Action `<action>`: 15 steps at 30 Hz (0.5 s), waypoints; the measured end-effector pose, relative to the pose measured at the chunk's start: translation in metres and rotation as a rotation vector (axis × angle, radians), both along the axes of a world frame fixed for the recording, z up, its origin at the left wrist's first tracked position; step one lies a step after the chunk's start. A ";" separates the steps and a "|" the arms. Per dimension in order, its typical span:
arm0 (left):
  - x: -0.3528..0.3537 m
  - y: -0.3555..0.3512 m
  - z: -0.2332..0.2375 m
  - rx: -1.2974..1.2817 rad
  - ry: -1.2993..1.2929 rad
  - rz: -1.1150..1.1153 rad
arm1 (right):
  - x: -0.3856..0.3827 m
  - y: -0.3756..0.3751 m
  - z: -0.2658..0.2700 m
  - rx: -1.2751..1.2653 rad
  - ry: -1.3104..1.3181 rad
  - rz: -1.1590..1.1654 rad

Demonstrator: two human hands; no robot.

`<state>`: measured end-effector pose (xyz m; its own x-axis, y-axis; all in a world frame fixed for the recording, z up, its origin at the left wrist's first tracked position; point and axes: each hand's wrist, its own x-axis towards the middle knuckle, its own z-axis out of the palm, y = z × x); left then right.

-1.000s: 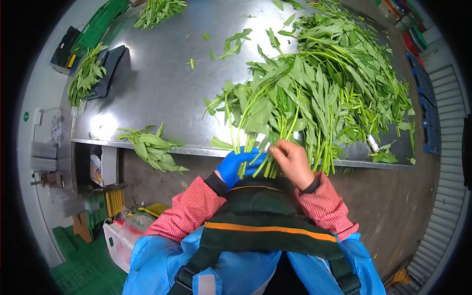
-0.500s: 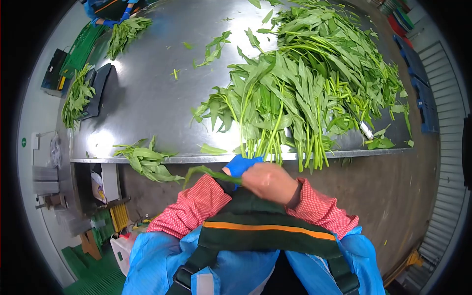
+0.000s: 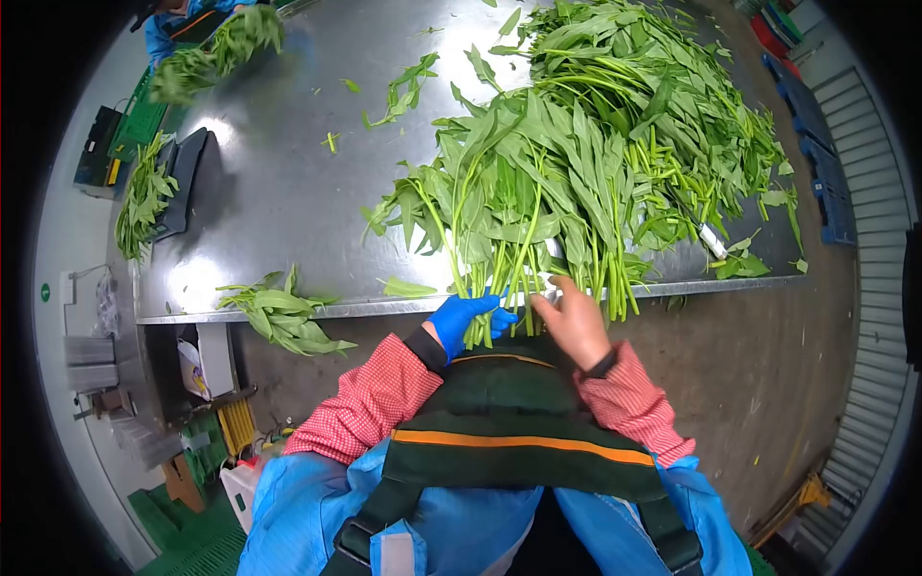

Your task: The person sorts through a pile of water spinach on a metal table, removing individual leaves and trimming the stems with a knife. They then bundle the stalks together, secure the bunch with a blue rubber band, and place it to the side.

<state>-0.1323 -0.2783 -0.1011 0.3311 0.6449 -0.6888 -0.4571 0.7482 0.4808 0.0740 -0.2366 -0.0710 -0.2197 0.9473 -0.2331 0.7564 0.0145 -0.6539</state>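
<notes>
Long leafy green stems (image 3: 509, 192) lie in a bunch at the table's front edge, their cut ends hanging over it. My left hand (image 3: 463, 322), in a blue glove, is closed round several stem ends at the left of this bunch. Bare, my right hand (image 3: 576, 324) is at the stem ends just to the right, thumb and fingers bent toward the stalks; its fingertips are pinched near them, and what they hold is too small to make out. A larger heap of greens (image 3: 672, 125) spreads behind and to the right.
The metal table (image 3: 288, 211) carries a small leafy bunch (image 3: 283, 312) over its front left edge and a dark tray (image 3: 182, 182) with greens at the left. A white-handled tool (image 3: 713, 240) lies right. A co-worker (image 3: 187, 27) holds greens at the upper left.
My hands have moved apart, the left onto the stem ends, the right up and rightward. The long leaf that was between them is out of sight. The co-worker has lifted a bunch.
</notes>
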 end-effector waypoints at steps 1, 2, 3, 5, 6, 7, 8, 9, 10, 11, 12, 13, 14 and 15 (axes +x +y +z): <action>0.001 0.000 0.000 0.021 0.033 0.000 | -0.002 0.000 -0.010 0.045 0.010 0.030; 0.001 0.000 0.001 0.044 0.068 -0.003 | -0.003 0.000 -0.024 0.093 0.021 0.056; 0.002 0.001 0.002 0.122 0.161 0.009 | -0.007 0.003 -0.023 0.143 0.032 0.082; 0.005 0.000 0.007 0.272 0.341 0.044 | -0.002 0.006 -0.013 -0.052 0.292 0.020; 0.006 0.001 0.009 0.318 0.340 0.095 | -0.001 0.011 -0.005 -0.266 0.480 -0.044; 0.007 0.000 0.010 0.298 0.307 0.111 | -0.001 0.014 0.003 -0.480 0.667 -0.110; 0.009 -0.001 0.011 0.279 0.275 0.125 | -0.004 0.014 0.012 -0.565 0.784 -0.116; 0.010 -0.001 0.012 0.261 0.242 0.140 | -0.008 0.013 0.010 -0.592 0.806 -0.118; 0.012 -0.001 0.017 0.185 0.138 0.147 | -0.014 0.010 0.008 -0.617 0.828 -0.118; 0.013 -0.001 0.017 0.163 0.052 0.147 | -0.018 0.008 0.007 -0.642 0.849 -0.117; 0.013 0.000 0.016 0.141 -0.035 0.147 | -0.022 0.006 0.008 -0.629 0.843 -0.121; 0.013 0.000 0.014 0.119 -0.120 0.148 | -0.022 0.005 0.004 -0.516 0.773 -0.068; 0.019 -0.003 0.012 0.137 -0.195 0.101 | -0.023 0.003 -0.004 -0.402 0.701 -0.015; 0.018 -0.004 0.010 0.101 -0.167 0.086 | -0.025 0.002 -0.005 -0.287 0.630 0.035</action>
